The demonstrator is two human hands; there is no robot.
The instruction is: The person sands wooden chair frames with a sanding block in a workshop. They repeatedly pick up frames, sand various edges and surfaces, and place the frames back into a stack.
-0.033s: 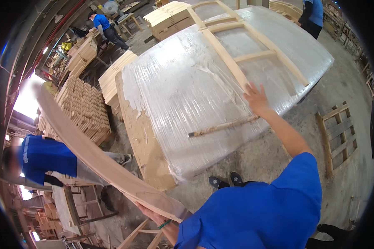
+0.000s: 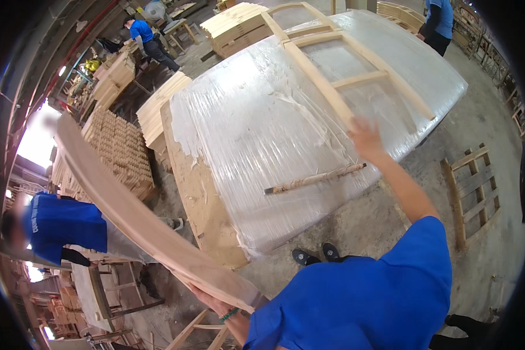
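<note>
My left hand (image 2: 211, 300), with a green bead bracelet at the wrist, grips the lower end of a long curved wooden board (image 2: 140, 224). The board slants up to the far left, its far end blurred. My right hand (image 2: 366, 140) reaches over the film-wrapped table (image 2: 245, 128), fingers apart and smeared by motion. It is beside the near end of one rail of a ladder-like wooden frame (image 2: 318, 79) lying on the film; whether it touches is unclear. Just nearer than that hand lies a paper-wrapped stick (image 2: 315, 179) with a dark tip.
Stacked wooden slats (image 2: 119, 151) stand left of the table, and more boards (image 2: 233, 26) beyond it. A co-worker in a blue shirt (image 2: 67, 224) is close at the left; others work farther back. A wooden pallet (image 2: 472, 192) stands on the right.
My right hand has shifted slightly to the right, uncovering the right end of the paper-wrapped stick. My left hand keeps its hold on the curved board.
</note>
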